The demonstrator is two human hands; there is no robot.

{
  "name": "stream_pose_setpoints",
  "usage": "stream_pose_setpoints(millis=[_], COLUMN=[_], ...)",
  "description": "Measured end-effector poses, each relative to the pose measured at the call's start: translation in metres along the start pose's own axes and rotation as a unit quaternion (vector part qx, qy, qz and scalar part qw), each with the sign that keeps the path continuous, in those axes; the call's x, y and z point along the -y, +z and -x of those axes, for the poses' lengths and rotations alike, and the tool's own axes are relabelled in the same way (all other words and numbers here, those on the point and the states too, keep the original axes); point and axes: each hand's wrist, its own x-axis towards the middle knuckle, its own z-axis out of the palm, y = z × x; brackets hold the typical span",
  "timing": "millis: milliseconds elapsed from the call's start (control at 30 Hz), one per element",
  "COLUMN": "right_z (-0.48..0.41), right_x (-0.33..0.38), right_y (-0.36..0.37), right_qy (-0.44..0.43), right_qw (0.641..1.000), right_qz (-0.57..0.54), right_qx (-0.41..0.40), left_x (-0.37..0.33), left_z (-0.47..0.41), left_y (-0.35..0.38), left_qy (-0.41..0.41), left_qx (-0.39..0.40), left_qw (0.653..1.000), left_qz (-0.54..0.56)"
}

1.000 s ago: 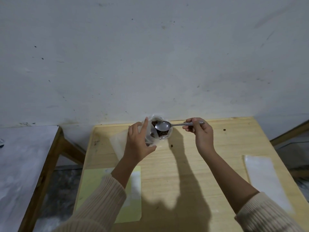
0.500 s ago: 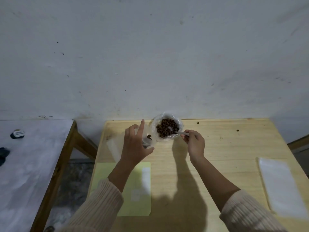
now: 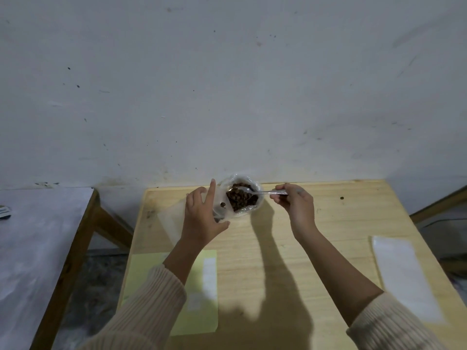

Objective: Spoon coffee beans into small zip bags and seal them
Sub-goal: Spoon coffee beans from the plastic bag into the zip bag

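A clear plastic bag of dark coffee beans [image 3: 242, 200] stands open at the far edge of the wooden table [image 3: 290, 248]. My right hand [image 3: 295, 205] pinches the handle of a metal spoon [image 3: 255, 192], whose bowl lies on top of the beans. Just left of the bean bag, my left hand [image 3: 202, 218] holds a small clear zip bag [image 3: 219, 210] upright between thumb and fingers, index finger raised. One bean shows inside the small bag.
A pale yellow-green sheet [image 3: 174, 286] lies at the near left of the table, with a white strip on it. A flat white packet [image 3: 404, 276] lies near the right edge. Clear bags [image 3: 169, 218] lie behind my left hand. A grey table [image 3: 32, 248] stands to the left, and a loose bean [image 3: 342, 198] lies far right.
The spoon has gone from over the small zip bag into the bean bag, and now rests on top of the beans. My left hand kept hold of the small bag.
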Motion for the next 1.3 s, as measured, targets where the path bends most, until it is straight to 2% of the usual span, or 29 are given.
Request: stream_pose_setpoints(millis=[67,133,333,500,867,1000,1100,1233,1300], right_z=[0.004,0.005,-0.004,-0.008,-0.014,-0.015,-0.013,-0.006,0.0], right_x=[0.001,0.0,-0.011,-0.037,-0.068,-0.061,-0.047,-0.018,0.0], right_y=[0.004,0.005,-0.003,-0.005,0.005,-0.005,-0.016,-0.025,-0.021], right_qy=[-0.022,-0.034,-0.019,0.001,0.066,0.07,0.038,-0.067,-0.121], right_qw=[0.998,0.997,0.999,0.998,0.996,0.988,0.979,0.959,0.954], right_qz=[0.024,0.034,-0.01,0.008,0.066,0.136,0.2,0.27,0.274], right_qx=[0.054,0.065,-0.026,-0.069,0.007,0.006,-0.016,-0.054,-0.029], left_x=[-0.005,-0.008,0.003,0.012,0.007,0.002,-0.003,-0.022,-0.035], left_z=[-0.004,-0.007,-0.004,0.0,0.007,0.007,0.006,-0.003,-0.008], left_y=[0.002,0.004,-0.001,-0.009,-0.017,-0.017,-0.017,-0.019,-0.02], left_qy=[-0.001,0.003,0.016,0.029,-0.015,-0.018,-0.018,-0.057,-0.062], left_qx=[0.01,0.015,-0.008,0.002,-0.003,-0.016,-0.013,0.037,0.048], left_qw=[1.0,1.0,1.0,0.999,0.999,1.0,1.0,0.997,0.995], left_qz=[0.0,-0.004,-0.01,-0.044,-0.033,-0.01,0.014,0.044,0.055])
